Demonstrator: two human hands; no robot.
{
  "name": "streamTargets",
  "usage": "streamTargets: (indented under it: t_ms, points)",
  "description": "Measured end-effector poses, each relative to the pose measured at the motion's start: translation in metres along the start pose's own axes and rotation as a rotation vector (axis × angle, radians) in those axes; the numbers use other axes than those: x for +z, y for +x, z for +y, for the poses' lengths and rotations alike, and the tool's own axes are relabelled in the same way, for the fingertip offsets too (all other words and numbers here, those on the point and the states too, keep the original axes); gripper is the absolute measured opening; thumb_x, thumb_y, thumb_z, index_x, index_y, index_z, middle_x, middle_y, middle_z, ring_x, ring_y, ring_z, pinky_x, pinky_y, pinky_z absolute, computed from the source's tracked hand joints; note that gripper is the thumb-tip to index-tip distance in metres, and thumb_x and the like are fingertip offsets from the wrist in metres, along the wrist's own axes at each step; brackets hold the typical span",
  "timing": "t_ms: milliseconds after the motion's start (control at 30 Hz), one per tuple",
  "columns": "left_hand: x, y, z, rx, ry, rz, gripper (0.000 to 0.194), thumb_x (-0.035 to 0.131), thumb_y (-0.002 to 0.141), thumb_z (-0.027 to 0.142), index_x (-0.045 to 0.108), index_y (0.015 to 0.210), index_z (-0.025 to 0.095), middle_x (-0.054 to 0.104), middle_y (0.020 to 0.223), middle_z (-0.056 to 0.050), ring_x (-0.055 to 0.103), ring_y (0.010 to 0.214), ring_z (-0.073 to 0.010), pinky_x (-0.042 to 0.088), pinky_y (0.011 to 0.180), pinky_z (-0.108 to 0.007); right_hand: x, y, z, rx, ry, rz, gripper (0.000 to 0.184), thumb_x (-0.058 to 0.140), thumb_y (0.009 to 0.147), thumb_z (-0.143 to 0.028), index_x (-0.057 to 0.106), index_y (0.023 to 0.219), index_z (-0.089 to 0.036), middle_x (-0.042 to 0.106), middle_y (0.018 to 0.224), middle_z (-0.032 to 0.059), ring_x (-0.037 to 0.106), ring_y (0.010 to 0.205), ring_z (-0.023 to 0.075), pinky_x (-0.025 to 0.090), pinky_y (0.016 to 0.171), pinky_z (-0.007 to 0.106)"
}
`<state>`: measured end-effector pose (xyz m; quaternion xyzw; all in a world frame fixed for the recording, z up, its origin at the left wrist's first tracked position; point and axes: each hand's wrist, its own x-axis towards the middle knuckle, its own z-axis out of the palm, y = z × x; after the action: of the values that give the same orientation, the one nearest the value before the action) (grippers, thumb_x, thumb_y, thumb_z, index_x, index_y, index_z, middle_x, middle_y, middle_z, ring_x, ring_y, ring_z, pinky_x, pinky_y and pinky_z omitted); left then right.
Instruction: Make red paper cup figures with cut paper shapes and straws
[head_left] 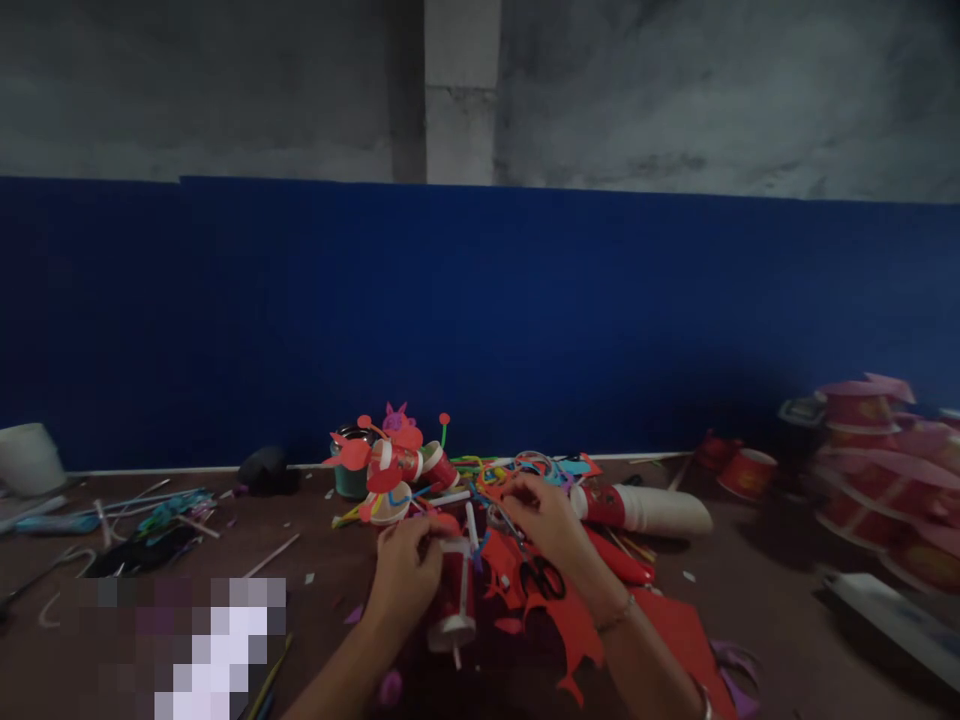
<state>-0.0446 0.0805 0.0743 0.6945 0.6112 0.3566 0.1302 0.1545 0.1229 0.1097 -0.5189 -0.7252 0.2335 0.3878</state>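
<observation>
My left hand (409, 565) is closed, its fingers curled at the upper left edge of a red-and-white paper cup (454, 585) that lies on its side. A thin white stick pokes out of the cup's near end. A red paper piece (448, 524) lies just beyond my fingertips. My right hand (541, 508) is in a pinch over a pile of coloured pipe cleaners (487, 472); what is between its fingertips is too small to tell. Below it lie black-handled scissors (546, 578) and cut red paper (577, 625).
A cup figure with red paper parts (397, 460) stands at the back beside a green tin (350, 478). Stacked paper cups (660, 510) lie to the right. Decorated red cups (862, 470) pile up at the far right. Sticks and scraps (161, 520) litter the left.
</observation>
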Motion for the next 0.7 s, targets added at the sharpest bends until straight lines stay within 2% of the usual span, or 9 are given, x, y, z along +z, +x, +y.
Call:
streamTargets:
  t_ms: [100, 233, 367, 500, 600, 700]
  points:
    - [-0.009, 0.008, -0.002, -0.103, 0.072, -0.081, 0.026, 0.043, 0.075, 0.010, 0.066, 0.081, 0.022, 0.073, 0.078, 0.000, 0.066, 0.077, -0.0168, 0.042, 0.080, -0.031, 0.004, -0.007, 0.006, 0.024, -0.194, -0.191, 0.015, 0.055, 0.065, -0.013, 0.068, 0.063, -0.019, 0.070, 0.065, 0.0028, 0.063, 0.064, 0.0181, 0.044, 0.060, 0.025]
    - [-0.014, 0.009, -0.004, -0.114, 0.169, -0.125, 0.023, 0.045, 0.075, 0.013, 0.065, 0.081, 0.022, 0.074, 0.081, -0.001, 0.066, 0.083, -0.0196, 0.038, 0.081, -0.034, 0.019, -0.018, 0.011, 0.031, -0.330, -0.323, 0.021, 0.055, 0.050, -0.002, 0.066, 0.046, -0.021, 0.066, 0.050, 0.0016, 0.061, 0.054, 0.0180, 0.036, 0.050, 0.024]
    - [-0.013, 0.007, -0.004, -0.102, 0.252, -0.129, 0.023, 0.044, 0.077, 0.014, 0.064, 0.084, 0.022, 0.073, 0.083, -0.003, 0.065, 0.086, -0.0196, 0.036, 0.082, -0.034, 0.031, -0.021, 0.012, 0.024, -0.437, -0.369, 0.026, 0.052, 0.048, -0.001, 0.068, 0.050, -0.021, 0.070, 0.055, 0.0034, 0.064, 0.059, 0.0196, 0.035, 0.050, 0.023]
    - [-0.012, 0.006, -0.001, -0.082, 0.287, -0.117, 0.021, 0.042, 0.083, 0.021, 0.063, 0.085, 0.021, 0.072, 0.088, -0.004, 0.063, 0.091, -0.0215, 0.036, 0.082, -0.035, 0.032, -0.024, 0.014, 0.004, -0.517, -0.428, 0.022, 0.056, 0.051, -0.003, 0.069, 0.055, -0.020, 0.071, 0.061, 0.0057, 0.066, 0.061, 0.0210, 0.039, 0.051, 0.023]
    - [-0.011, 0.005, 0.001, -0.034, 0.285, -0.061, 0.020, 0.043, 0.084, 0.021, 0.063, 0.086, 0.022, 0.070, 0.093, -0.004, 0.061, 0.096, -0.0226, 0.036, 0.084, -0.037, 0.034, -0.028, 0.016, -0.009, -0.573, -0.480, 0.015, 0.063, 0.048, -0.005, 0.066, 0.052, -0.018, 0.070, 0.059, 0.0078, 0.066, 0.061, 0.0242, 0.043, 0.053, 0.025]
    - [-0.010, 0.004, 0.003, 0.023, 0.259, 0.001, 0.018, 0.045, 0.084, 0.020, 0.063, 0.086, 0.022, 0.070, 0.093, -0.004, 0.061, 0.095, -0.0226, 0.037, 0.085, -0.039, 0.038, -0.031, 0.016, -0.031, -0.618, -0.494, 0.013, 0.063, 0.052, -0.006, 0.068, 0.058, -0.016, 0.072, 0.066, 0.0136, 0.069, 0.068, 0.0298, 0.047, 0.058, 0.030]
